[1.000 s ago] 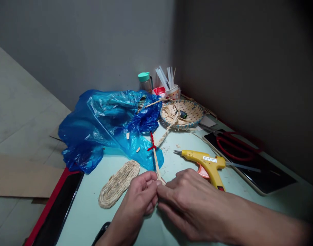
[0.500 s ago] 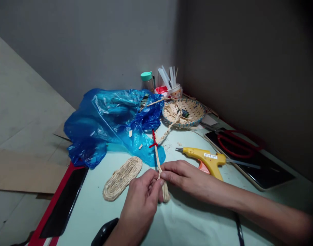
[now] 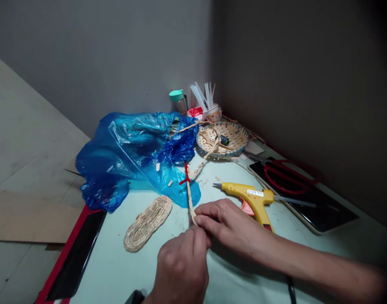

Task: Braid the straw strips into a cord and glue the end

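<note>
My left hand [image 3: 182, 267] is closed into a fist around the near end of a braided straw cord [image 3: 190, 202]. My right hand [image 3: 228, 223] pinches the same cord just beyond the left, with thumb and forefinger pressed on it. The cord runs away from me, past a red tie [image 3: 185, 175], up to a woven tray [image 3: 234, 134] holding more straw. A flat oval coil of braided straw [image 3: 148, 222] lies on the pale green table [image 3: 117, 270] to the left of my hands.
A yellow glue gun [image 3: 250, 198] lies just right of my right hand. Red-handled scissors [image 3: 283, 179] rest on a black tray [image 3: 323, 213] at the right. A crumpled blue plastic bag [image 3: 133, 150] fills the back left. A cup of glue sticks [image 3: 209, 105] and a green-capped bottle [image 3: 177, 100] stand in the corner.
My left hand has turned over and closed into a fist on the cord's near end. My right hand has stayed pinched on the cord, shifting slightly toward me.
</note>
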A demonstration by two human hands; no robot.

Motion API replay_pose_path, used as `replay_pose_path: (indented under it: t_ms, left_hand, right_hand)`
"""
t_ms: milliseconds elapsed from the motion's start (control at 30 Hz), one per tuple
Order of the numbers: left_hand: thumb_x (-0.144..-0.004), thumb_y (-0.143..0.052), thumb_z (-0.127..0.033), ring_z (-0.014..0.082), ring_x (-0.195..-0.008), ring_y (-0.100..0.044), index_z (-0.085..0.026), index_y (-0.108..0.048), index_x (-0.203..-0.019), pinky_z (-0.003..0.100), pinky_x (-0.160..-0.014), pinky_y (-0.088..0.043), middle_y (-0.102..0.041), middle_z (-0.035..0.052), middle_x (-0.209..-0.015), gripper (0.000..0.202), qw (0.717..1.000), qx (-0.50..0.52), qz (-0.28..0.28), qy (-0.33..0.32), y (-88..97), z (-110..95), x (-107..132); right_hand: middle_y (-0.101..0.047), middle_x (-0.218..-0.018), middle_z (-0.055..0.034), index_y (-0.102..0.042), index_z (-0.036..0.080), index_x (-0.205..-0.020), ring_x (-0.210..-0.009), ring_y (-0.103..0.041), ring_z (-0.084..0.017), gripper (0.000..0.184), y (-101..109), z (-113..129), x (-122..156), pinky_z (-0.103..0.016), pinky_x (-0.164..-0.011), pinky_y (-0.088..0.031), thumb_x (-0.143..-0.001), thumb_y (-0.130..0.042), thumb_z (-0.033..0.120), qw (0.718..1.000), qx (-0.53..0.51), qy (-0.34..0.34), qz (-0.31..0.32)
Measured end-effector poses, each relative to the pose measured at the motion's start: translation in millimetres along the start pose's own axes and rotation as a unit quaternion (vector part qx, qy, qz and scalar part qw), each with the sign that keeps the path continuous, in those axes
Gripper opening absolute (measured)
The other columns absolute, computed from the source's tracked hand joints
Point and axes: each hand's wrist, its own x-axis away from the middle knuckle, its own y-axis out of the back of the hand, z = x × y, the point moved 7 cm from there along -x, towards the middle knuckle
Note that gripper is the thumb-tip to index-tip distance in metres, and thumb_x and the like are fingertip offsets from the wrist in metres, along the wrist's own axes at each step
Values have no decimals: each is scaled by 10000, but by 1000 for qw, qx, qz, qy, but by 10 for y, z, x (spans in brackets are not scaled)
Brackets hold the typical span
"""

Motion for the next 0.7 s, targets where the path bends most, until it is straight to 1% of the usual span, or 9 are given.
replay_pose_path:
  t_ms: [133,267,367,433,500,567,600,633,700]
  left_hand:
    - [-763,-496,-58,201,-537,-530,-169,-608,-945,331,-552,-299,-608,63,-630,240,996,-73,4,-50,-62,-38,45]
    - [-769,-494,-81,207,-560,-539,-159,-615,-969,328,-550,-329,-636,74,-669,246,993,-64,19,-98,-8,-68,63]
    - [-817,-522,-164,221,-632,-553,-199,-611,-937,335,-610,-368,-632,66,-690,153,999,50,-3,14,176,113,17]
    - [-848,-526,-201,227,-741,-576,-221,-596,-911,338,-699,-402,-647,71,-789,96,974,188,-28,120,263,307,-19]
    - [-870,-537,-253,227,-860,-588,-229,-584,-998,329,-766,-415,-650,69,-917,138,910,341,3,235,164,493,-44]
    - [-908,-501,-314,189,-831,-583,-237,-536,-1128,300,-756,-424,-628,39,-887,236,774,540,91,316,-106,528,-51]
    - [-914,-494,-325,163,-748,-562,-223,-528,-1131,278,-698,-415,-605,22,-814,242,705,618,131,323,-219,485,-63]
    - [-919,-488,-326,132,-665,-518,-202,-538,-1091,254,-640,-390,-576,8,-758,219,655,667,152,320,-295,452,-78]
    - [-920,-499,-317,87,-570,-409,-167,-559,-958,225,-560,-314,-501,-20,-676,166,616,707,161,306,-383,432,-98]
  right_hand:
    - [-479,-578,43,-444,171,-584,-572,-448,-98,340,-67,-55,-33,-216,-574,-336,-906,-435,279,993,-111,-11,39]
    - [-381,-573,52,-429,172,-585,-553,-345,-90,305,-85,-104,-38,-213,-521,-279,-869,-468,277,989,-140,-40,32]
    - [-491,-616,37,-514,165,-633,-591,-427,-101,250,-82,-91,-29,-211,-554,-323,-862,-466,252,985,-164,-49,27]
    - [-599,-706,16,-580,163,-697,-670,-514,-120,229,-79,-56,-27,-219,-630,-378,-874,-458,243,981,-190,-37,31]
    - [-642,-776,3,-608,167,-751,-733,-558,-134,218,-75,-24,-27,-225,-681,-401,-886,-450,234,977,-206,-25,39]
    - [-650,-789,-1,-608,174,-795,-748,-576,-137,215,-83,11,-24,-224,-693,-411,-900,-426,218,974,-218,-15,55]
    - [-654,-791,-4,-601,176,-812,-751,-586,-138,222,-93,33,-19,-226,-699,-417,-911,-405,211,973,-222,-9,66]
    - [-659,-794,-9,-592,177,-823,-755,-595,-139,233,-100,53,-12,-228,-703,-422,-921,-382,203,974,-214,-2,73]
    - [-665,-806,-24,-582,179,-836,-776,-602,-148,238,-87,64,2,-238,-705,-418,-933,-366,205,989,-135,8,55]
